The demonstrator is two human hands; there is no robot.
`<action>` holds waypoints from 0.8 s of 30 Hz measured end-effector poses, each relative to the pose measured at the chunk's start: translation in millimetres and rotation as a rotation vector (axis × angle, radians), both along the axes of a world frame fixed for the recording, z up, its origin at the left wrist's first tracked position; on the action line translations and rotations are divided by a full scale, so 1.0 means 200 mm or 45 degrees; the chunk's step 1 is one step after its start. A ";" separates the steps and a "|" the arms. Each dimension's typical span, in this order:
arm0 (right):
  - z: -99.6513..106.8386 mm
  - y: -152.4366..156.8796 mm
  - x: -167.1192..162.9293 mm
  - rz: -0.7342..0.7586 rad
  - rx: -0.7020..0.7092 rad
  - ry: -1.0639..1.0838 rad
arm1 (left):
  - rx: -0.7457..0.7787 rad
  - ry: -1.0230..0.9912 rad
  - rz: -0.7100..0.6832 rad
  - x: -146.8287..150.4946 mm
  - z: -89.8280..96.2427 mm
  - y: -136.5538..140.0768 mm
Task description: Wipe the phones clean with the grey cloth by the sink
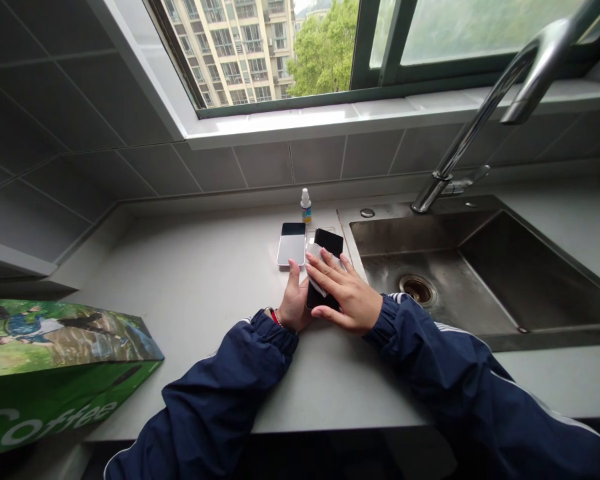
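Note:
A black smartphone (329,241) is propped in my left hand (294,301), which supports it from the left side with the thumb sticking up. My right hand (349,293) lies over the phone's screen with its fingers stretched across a white wipe (318,288), pressing it to the glass. Much of the wipe is hidden under those fingers. Just beyond my left thumb, a second phone (291,245) with a pale rim lies face up on the counter. Behind the phones stands a small white spray bottle (306,207) with a blue and yellow label.
To the right is a steel sink (485,293) with a drain (418,288) and a tall chrome faucet (467,140). A green coffee bag (70,380) stands at the left on the white counter (190,267). A window (260,53) is ahead, above the tiled wall.

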State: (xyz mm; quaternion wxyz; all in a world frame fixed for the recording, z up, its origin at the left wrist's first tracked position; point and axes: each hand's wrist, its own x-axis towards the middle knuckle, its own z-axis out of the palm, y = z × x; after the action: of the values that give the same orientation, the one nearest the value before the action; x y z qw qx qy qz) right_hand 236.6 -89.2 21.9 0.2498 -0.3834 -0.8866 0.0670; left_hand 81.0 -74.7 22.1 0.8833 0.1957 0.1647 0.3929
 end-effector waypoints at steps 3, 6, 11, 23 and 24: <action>0.01 -0.01 -0.01 0.065 -0.030 -0.026 | -0.059 0.006 0.026 0.00 0.00 0.00; 0.02 -0.02 -0.02 0.113 -0.063 -0.047 | -0.105 -0.032 0.021 0.00 0.00 0.01; 0.03 -0.04 -0.04 0.175 -0.119 -0.025 | -0.282 0.057 0.113 -0.01 0.00 0.02; 0.06 -0.05 -0.03 0.322 -0.135 0.096 | -0.228 0.044 0.271 -0.04 -0.01 0.04; 0.06 -0.06 -0.03 0.315 -0.134 0.097 | -0.221 0.040 0.278 -0.04 -0.01 0.04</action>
State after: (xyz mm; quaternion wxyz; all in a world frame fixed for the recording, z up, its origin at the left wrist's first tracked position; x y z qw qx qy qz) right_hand 230.0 -100.2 34.7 0.2527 -0.2809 -0.9122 0.1584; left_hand 73.4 -66.4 20.3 0.8462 0.1056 0.2323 0.4678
